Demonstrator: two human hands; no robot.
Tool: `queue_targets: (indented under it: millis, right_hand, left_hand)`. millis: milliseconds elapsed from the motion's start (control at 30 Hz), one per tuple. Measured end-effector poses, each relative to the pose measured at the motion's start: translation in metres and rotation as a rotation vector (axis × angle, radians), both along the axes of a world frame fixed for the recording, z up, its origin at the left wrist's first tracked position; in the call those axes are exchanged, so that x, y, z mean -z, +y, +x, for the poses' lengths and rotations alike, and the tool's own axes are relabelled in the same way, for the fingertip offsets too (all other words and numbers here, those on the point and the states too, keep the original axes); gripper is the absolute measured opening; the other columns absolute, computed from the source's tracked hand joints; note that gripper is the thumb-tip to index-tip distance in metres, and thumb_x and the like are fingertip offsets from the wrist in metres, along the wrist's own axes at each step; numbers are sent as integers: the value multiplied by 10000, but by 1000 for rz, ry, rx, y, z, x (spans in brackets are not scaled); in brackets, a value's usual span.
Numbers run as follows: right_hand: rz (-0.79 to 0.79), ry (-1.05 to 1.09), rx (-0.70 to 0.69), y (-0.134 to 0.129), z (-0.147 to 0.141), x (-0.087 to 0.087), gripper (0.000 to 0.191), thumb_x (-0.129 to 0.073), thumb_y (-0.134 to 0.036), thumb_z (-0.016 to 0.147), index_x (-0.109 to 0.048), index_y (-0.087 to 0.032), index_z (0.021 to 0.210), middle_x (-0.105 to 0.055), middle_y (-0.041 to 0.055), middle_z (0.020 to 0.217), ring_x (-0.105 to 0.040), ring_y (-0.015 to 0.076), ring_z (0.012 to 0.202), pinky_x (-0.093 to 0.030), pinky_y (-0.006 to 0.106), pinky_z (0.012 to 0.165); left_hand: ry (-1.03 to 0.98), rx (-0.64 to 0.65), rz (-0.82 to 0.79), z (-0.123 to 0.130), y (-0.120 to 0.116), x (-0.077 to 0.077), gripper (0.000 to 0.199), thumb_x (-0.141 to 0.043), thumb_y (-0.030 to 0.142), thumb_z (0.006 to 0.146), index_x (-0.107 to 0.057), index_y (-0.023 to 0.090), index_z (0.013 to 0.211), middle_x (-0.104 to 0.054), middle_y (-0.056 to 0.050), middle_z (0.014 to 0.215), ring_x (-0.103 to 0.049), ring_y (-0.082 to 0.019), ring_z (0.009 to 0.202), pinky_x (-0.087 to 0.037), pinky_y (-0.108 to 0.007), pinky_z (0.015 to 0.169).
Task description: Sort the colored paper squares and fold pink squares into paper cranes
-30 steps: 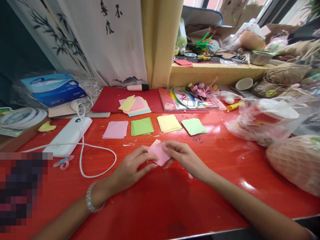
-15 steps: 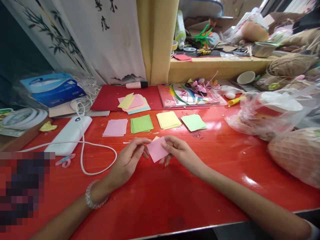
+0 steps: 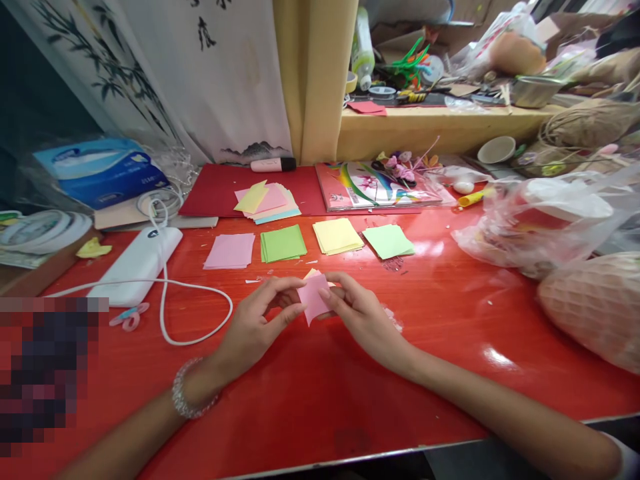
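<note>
A small pink paper square (image 3: 313, 297) is held up between my two hands, over the red table. My left hand (image 3: 263, 317) pinches its left edge between thumb and fingers. On its right side my right hand (image 3: 355, 310) grips the sheet, thumb on the front face. A bit of yellow paper (image 3: 313, 273) shows just behind it. Beyond my hands lie four paper stacks in a row: pink (image 3: 229, 251), green (image 3: 283, 243), pale yellow (image 3: 337, 237) and mint (image 3: 389, 241).
Mixed coloured papers (image 3: 267, 202) lie on a red sheet (image 3: 210, 190) at the back, beside a colourful booklet (image 3: 380, 187). To the left are a white power bank (image 3: 135, 267) and its looping cable. Plastic bags (image 3: 550, 220) and a net-wrapped bundle (image 3: 595, 310) stand at the right.
My left thumb and fingers have closed on the left edge of the pink paper, which has turned to a narrower angle. The view has shifted slightly.
</note>
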State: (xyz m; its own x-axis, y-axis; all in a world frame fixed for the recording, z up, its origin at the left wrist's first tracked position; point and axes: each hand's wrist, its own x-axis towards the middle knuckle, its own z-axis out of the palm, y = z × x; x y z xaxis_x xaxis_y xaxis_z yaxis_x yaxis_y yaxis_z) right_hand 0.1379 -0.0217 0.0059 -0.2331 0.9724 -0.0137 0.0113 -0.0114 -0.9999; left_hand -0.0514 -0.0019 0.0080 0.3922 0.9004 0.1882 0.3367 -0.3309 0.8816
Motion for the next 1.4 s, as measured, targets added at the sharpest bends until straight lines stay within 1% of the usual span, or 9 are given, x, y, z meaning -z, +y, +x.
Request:
queue_targets:
  millis: [233, 433, 533, 633, 833, 1000, 1067, 1200, 1400]
  right_hand:
    - [79, -129, -57, -4, -1, -3, 299, -373, -353, 957, -588, -240, 1131, -625, 17, 934, -560, 142, 844, -453, 289, 763]
    - [42, -18, -178, -9, -7, -8, 312, -463, -387, 919, -573, -267, 1185, -634, 11, 1006, -582, 158, 967, -459, 295, 854]
    - [34, 32, -259, -12, -10, -7, 468, -584, -333, 857, -460, -303, 1307, -594, 13, 1196, -551, 171, 1116, -431, 307, 953]
    - [16, 5, -285, -13, -10, -4, 568, -598, -326, 847, -375, -290, 1369, -526, 41, 1321, -506, 189, 1203, -394, 346, 1019]
    - [-71, -41, -289, -11, -8, 4, 675, -490, -315, 911, -127, -249, 1476, -486, 94, 1365, -435, 193, 1284, -305, 419, 1096]
    - [-158, 113, -336, -11, -10, 5, 783, -501, -289, 902, 28, -270, 1479, -475, 90, 1375, -483, 164, 1240, -369, 410, 1060]
    - [-128, 96, -318, -10, -9, 4, 807, -549, -315, 876, -13, -268, 1477, -517, 92, 1331, -543, 166, 1170, -415, 398, 1019]
    - [-11, -99, -230, -7, -6, -5, 645, -621, -345, 823, -322, -233, 1384, -591, 88, 1229, -596, 182, 1079, -460, 371, 952]
    - [134, -356, -191, -8, -6, -12, 541, -612, -304, 820, -423, -174, 1310, -670, 62, 983, -631, 163, 861, -499, 312, 789]
  left_hand:
    - [136, 48, 155, 1, -4, -8, 280, -480, 267, 915, -579, 266, 1177, -595, -1, 867, -555, -105, 783, -463, -213, 725]
    - [91, -32, 9, 6, -8, -2, 260, -546, 353, 871, -548, 220, 1094, -595, 12, 792, -572, -105, 695, -473, -217, 646]
    - [81, -101, -48, 6, -9, -2, 257, -575, 397, 847, -539, 223, 1032, -566, 35, 737, -554, -93, 649, -450, -199, 590]
    - [145, -82, -85, 6, -8, -4, 279, -556, 431, 853, -557, 242, 1058, -554, 47, 706, -539, -87, 623, -432, -196, 577]
    - [229, 0, -111, 7, -4, -8, 319, -542, 454, 851, -563, 245, 1092, -528, 50, 682, -489, -92, 588, -404, -212, 567]
    - [175, 14, -272, 7, -4, -11, 295, -567, 482, 821, -512, 208, 915, -551, 36, 728, -519, -111, 638, -405, -226, 581]
    - [108, 13, -331, 7, -3, -11, 307, -572, 488, 814, -476, 197, 845, -540, 30, 740, -519, -111, 645, -404, -225, 577]
    - [55, -20, -321, 8, -2, -10, 317, -591, 473, 803, -444, 193, 783, -477, 46, 701, -452, -89, 612, -360, -203, 544]
    - [80, -69, -318, 9, -4, -11, 322, -583, 468, 811, -408, 199, 782, -433, 60, 688, -426, -80, 603, -340, -195, 538]
